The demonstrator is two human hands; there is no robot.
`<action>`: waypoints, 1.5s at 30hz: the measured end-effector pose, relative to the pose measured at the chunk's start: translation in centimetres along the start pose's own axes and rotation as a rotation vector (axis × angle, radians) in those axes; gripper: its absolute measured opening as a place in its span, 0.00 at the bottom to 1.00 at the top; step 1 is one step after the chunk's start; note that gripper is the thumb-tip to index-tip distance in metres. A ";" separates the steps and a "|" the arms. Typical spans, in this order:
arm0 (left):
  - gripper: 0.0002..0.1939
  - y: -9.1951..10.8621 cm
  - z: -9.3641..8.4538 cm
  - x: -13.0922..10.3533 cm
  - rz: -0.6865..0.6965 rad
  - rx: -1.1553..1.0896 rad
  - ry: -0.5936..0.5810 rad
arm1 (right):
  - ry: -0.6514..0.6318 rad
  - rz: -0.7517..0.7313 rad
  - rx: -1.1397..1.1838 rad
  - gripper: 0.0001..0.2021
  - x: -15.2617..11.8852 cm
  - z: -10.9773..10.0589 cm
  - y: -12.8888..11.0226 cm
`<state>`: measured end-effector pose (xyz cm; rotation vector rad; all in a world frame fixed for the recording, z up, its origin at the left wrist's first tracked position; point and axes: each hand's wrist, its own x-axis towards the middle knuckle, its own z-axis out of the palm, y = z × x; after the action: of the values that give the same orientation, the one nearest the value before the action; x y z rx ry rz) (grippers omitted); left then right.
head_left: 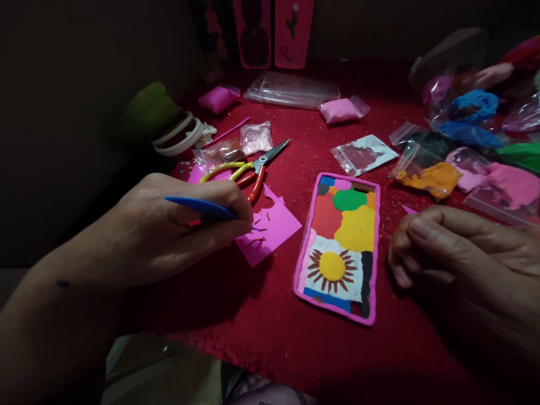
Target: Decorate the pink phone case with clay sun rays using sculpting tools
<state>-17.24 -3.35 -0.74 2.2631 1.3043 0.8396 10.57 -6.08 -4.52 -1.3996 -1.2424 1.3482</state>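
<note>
You are working over a red cloth-covered table (274, 337). The largest piece on it is the phone case (340, 247) — it is lying flat at centre, its face covered in patches of coloured modelling clay with a sun motif, and neither hand is touching it. To its left, a pink paper sheet (272, 228) is lying under the tip of your tool, with thin brown clay strips (257, 229) resting on it. Red-and-yellow scissors (248, 169) are lying just behind the sheet.

Your left hand (177, 230) is pinching a blue plastic sculpting tool (200, 207) between thumb and fingers, tip down at the strips. Your right hand (455, 253) is resting beside the case with fingers curled inward; whether it is enclosing anything cannot be determined.

Handling, as judged: the strips are looking light, soft and easily deformed — lift each one from beneath with the tool tip rather than squeezing it. The case is probably stiff; grip its bare rim, not the clay face.
</note>
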 end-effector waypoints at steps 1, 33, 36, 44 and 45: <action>0.03 -0.2 -0.2 0.1 0.148 0.026 -0.116 | 0.000 -0.008 -0.002 0.13 0.0 0.0 0.0; 0.03 -1.6 -0.5 0.8 0.201 0.164 -0.237 | 0.011 0.035 0.065 0.11 0.2 -0.1 0.3; 0.03 -1.7 -0.6 0.9 0.203 0.156 -0.239 | 0.009 0.039 0.040 0.12 0.2 -0.1 0.4; 0.04 -0.9 0.1 0.3 0.117 0.081 -0.208 | 0.049 0.043 0.052 0.12 0.2 0.0 0.2; 0.07 -0.7 0.2 0.2 0.031 0.068 -0.123 | 0.048 0.038 0.056 0.11 0.2 -0.1 0.3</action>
<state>-17.45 -2.87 -1.23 2.3532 1.2634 0.6635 10.64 -5.95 -4.79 -1.4147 -1.1432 1.3569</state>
